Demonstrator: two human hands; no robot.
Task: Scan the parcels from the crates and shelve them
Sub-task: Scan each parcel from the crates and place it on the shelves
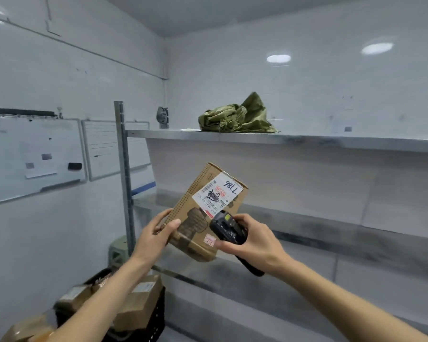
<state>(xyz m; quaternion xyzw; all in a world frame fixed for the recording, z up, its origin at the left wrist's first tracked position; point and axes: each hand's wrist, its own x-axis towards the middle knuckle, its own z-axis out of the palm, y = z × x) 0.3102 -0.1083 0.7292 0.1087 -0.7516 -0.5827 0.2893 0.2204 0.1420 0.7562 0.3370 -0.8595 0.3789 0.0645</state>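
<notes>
Over on the left wall hang two whiteboards [32,154], the nearer one with papers stuck to it. Low down in the corner a black crate [156,314] holds several brown parcels [136,304], partly hidden behind the person's left forearm. The left hand [153,233] is raised in front of the metal shelves [282,139], its fingers and thumb clamped on the lower left edge of a cardboard box [203,208] held tilted in the air. A white label [218,191] on the box has "7186" written on it by hand. Just to the right, the right hand [255,240] is wrapped tight around a black scanner [229,229], whose head lies against the box face just below the label. Up on the top shelf sits a crumpled green bag [237,114], well apart from the box.
</notes>
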